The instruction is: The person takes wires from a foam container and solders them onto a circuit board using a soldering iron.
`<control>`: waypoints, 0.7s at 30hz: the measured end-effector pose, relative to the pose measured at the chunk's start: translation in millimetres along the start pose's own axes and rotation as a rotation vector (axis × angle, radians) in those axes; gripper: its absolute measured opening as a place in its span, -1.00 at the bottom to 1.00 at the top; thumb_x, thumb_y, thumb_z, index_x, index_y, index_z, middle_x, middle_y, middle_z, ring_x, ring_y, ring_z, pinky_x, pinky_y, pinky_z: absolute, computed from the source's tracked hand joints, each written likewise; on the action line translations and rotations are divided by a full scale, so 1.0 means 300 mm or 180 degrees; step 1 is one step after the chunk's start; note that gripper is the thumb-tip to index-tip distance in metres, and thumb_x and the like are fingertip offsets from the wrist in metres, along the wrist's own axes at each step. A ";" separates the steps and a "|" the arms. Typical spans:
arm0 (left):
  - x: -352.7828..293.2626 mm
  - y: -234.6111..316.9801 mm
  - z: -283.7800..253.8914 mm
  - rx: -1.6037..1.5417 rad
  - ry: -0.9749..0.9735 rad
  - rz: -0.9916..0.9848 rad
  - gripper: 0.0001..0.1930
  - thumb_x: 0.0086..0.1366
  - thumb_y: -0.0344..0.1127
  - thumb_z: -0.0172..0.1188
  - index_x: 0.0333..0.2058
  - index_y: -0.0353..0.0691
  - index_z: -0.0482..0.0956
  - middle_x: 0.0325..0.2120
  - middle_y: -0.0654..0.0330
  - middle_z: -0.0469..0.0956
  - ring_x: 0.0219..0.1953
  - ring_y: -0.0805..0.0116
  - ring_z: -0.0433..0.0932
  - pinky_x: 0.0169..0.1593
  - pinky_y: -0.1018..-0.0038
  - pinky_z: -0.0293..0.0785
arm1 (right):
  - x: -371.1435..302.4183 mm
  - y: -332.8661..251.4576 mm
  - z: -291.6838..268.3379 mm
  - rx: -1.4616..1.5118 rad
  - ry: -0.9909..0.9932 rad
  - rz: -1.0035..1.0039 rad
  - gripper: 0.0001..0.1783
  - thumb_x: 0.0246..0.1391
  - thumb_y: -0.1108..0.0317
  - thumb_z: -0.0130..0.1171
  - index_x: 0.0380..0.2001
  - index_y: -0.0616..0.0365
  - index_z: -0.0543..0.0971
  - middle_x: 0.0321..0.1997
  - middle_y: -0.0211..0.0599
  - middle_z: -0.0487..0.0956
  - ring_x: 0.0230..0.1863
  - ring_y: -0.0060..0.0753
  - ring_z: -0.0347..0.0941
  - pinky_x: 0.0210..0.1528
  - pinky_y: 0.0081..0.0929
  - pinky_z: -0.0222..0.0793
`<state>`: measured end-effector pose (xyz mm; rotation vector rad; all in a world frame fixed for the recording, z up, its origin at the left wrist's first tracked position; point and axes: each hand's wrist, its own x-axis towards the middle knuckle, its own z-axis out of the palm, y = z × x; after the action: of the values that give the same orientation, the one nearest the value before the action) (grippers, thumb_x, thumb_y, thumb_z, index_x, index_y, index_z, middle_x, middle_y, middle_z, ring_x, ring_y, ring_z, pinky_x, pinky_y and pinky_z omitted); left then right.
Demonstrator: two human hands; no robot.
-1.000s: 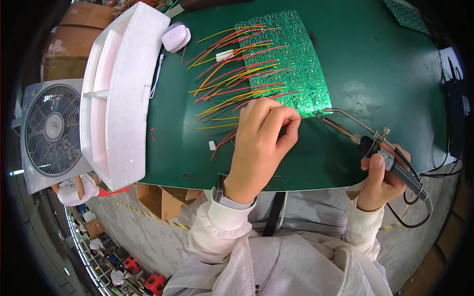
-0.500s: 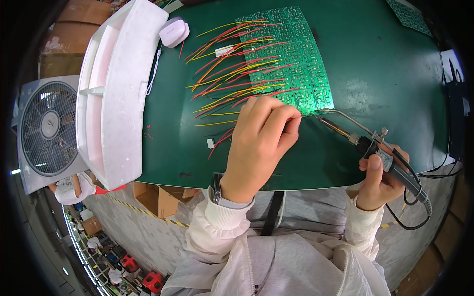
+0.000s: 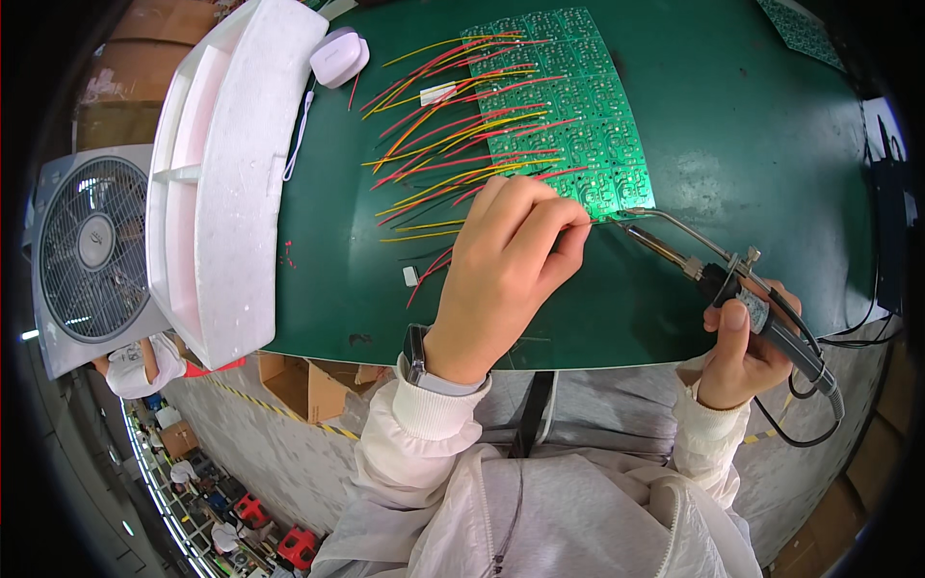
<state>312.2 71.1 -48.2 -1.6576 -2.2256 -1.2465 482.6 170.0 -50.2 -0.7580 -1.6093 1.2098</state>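
A green printed circuit board panel [image 3: 578, 116] lies on the bench, with several red, yellow and black wires [image 3: 453, 159] fanning off its left side. At the panel's near edge, my left hand [image 3: 511, 260] pinches a thin wire [image 3: 599, 222] between thumb and forefinger. The wire's end points toward the iron's tip. My right hand [image 3: 747, 347] grips a soldering iron [image 3: 718, 281] from the right. A bent metal feed tube [image 3: 684, 229] clamped to the iron reaches to the panel's near right corner. Whether tip and wire touch is too small to tell.
A white foam tray [image 3: 231, 193] stands on the left, beside a fan [image 3: 94, 241]. Near it lies a pale rounded case [image 3: 339, 58]. Another circuit board [image 3: 802, 34] sits at the far right. Black cables [image 3: 858, 337] run along the right edge. Cardboard boxes [image 3: 303, 385] stand below the bench.
My left hand has shifted slightly up and to the left at the wrist, still pinching the wire. The soldering iron stays almost in place by the panel's corner.
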 end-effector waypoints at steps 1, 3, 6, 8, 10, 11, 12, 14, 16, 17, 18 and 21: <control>0.000 0.000 0.000 -0.0007 0.0001 -0.0004 -0.79 -0.20 -0.64 0.21 -0.52 -0.28 0.43 -0.55 0.24 0.37 -0.49 0.34 0.38 -0.42 0.50 0.30 | -0.001 0.000 0.002 -0.0007 -0.0003 0.0001 -0.67 -0.17 0.38 0.24 -0.44 0.38 0.34 -0.54 -0.21 0.43 -0.65 -0.57 0.36 -0.58 -0.72 0.28; 0.001 0.001 0.000 0.0021 -0.0020 -0.0009 -0.79 -0.20 -0.63 0.20 -0.52 -0.28 0.43 -0.55 0.25 0.37 -0.49 0.34 0.38 -0.43 0.50 0.30 | -0.002 -0.001 0.008 0.0070 0.0013 -0.0021 -0.67 -0.17 0.39 0.23 -0.43 0.38 0.34 -0.55 -0.20 0.43 -0.64 -0.56 0.36 -0.58 -0.71 0.28; -0.001 -0.001 0.000 0.0018 -0.0046 -0.0016 -0.80 -0.19 -0.63 0.21 -0.52 -0.27 0.43 -0.55 0.25 0.37 -0.48 0.35 0.38 -0.42 0.50 0.29 | -0.003 -0.003 0.007 0.0059 -0.0008 0.0017 -0.66 -0.18 0.40 0.24 -0.42 0.39 0.34 -0.55 -0.20 0.43 -0.65 -0.56 0.35 -0.58 -0.71 0.27; 0.001 -0.001 -0.001 0.0031 -0.0045 0.0004 -0.80 -0.19 -0.63 0.21 -0.52 -0.27 0.43 -0.56 0.25 0.37 -0.48 0.34 0.38 -0.42 0.50 0.29 | -0.004 -0.001 0.007 0.0052 -0.0009 -0.0012 -0.66 -0.18 0.40 0.24 -0.42 0.39 0.34 -0.55 -0.19 0.43 -0.64 -0.55 0.35 -0.58 -0.71 0.27; 0.001 -0.001 -0.003 0.0050 -0.0045 0.0021 -0.80 -0.19 -0.62 0.21 -0.52 -0.27 0.43 -0.56 0.25 0.36 -0.48 0.34 0.38 -0.42 0.50 0.29 | -0.005 0.000 0.007 0.0049 -0.0013 -0.0039 -0.67 -0.18 0.40 0.23 -0.42 0.38 0.34 -0.55 -0.19 0.43 -0.64 -0.55 0.35 -0.58 -0.71 0.26; 0.001 0.000 -0.003 0.0058 -0.0040 0.0019 -0.80 -0.19 -0.62 0.21 -0.52 -0.26 0.44 -0.56 0.25 0.36 -0.48 0.35 0.38 -0.41 0.50 0.29 | -0.006 -0.001 0.007 -0.0005 -0.0010 -0.0038 -0.66 -0.19 0.39 0.24 -0.43 0.38 0.34 -0.54 -0.19 0.43 -0.63 -0.55 0.35 -0.56 -0.69 0.26; 0.000 0.001 -0.004 0.0069 -0.0034 0.0016 -0.79 -0.20 -0.62 0.21 -0.52 -0.26 0.44 -0.55 0.25 0.36 -0.47 0.35 0.38 -0.41 0.50 0.29 | -0.007 -0.002 0.007 -0.0056 -0.0008 -0.0038 -0.66 -0.20 0.38 0.24 -0.43 0.37 0.35 -0.54 -0.19 0.44 -0.62 -0.54 0.34 -0.55 -0.68 0.25; 0.001 0.005 -0.014 0.0145 -0.0059 0.0011 -0.79 -0.21 -0.61 0.22 -0.53 -0.25 0.44 -0.54 0.26 0.36 -0.45 0.35 0.38 -0.41 0.49 0.28 | -0.009 0.004 0.001 -0.0186 -0.0034 -0.0116 -0.66 -0.21 0.36 0.25 -0.44 0.37 0.36 -0.54 -0.19 0.44 -0.61 -0.53 0.33 -0.53 -0.65 0.25; 0.004 0.009 -0.008 0.0178 -0.0089 0.0010 -0.78 -0.21 -0.61 0.22 -0.53 -0.24 0.44 -0.52 0.26 0.36 -0.44 0.35 0.37 -0.40 0.49 0.28 | -0.010 0.011 -0.005 -0.0355 -0.0046 -0.0194 -0.65 -0.22 0.34 0.26 -0.45 0.36 0.36 -0.53 -0.19 0.44 -0.60 -0.52 0.32 -0.52 -0.63 0.25; 0.006 0.012 -0.005 0.0185 -0.0071 -0.0026 -0.78 -0.22 -0.60 0.22 -0.53 -0.22 0.44 -0.47 0.26 0.38 -0.40 0.33 0.38 -0.38 0.48 0.29 | -0.011 0.013 -0.006 -0.0394 -0.0037 -0.0247 -0.64 -0.23 0.32 0.27 -0.45 0.35 0.37 -0.54 -0.20 0.44 -0.59 -0.51 0.31 -0.51 -0.62 0.25; 0.007 0.015 -0.006 0.0207 -0.0052 -0.0063 -0.78 -0.23 -0.59 0.23 -0.53 -0.21 0.45 -0.42 0.26 0.39 -0.36 0.32 0.39 -0.36 0.47 0.30 | -0.012 0.012 -0.005 -0.0417 -0.0034 -0.0300 -0.63 -0.23 0.30 0.27 -0.46 0.35 0.37 -0.54 -0.21 0.44 -0.59 -0.50 0.30 -0.51 -0.61 0.25; 0.014 0.004 -0.002 0.0420 0.0036 0.0183 -0.79 -0.22 -0.57 0.23 -0.54 -0.20 0.45 -0.30 0.25 0.42 -0.26 0.26 0.40 -0.27 0.45 0.32 | -0.018 0.008 -0.002 -0.0437 -0.0058 -0.0384 -0.61 -0.24 0.27 0.28 -0.45 0.35 0.38 -0.55 -0.23 0.43 -0.59 -0.49 0.31 -0.50 -0.61 0.25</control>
<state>311.3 73.7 -44.9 -1.6488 -2.1853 -1.0682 484.8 166.2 -54.1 -0.7264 -1.7413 1.0312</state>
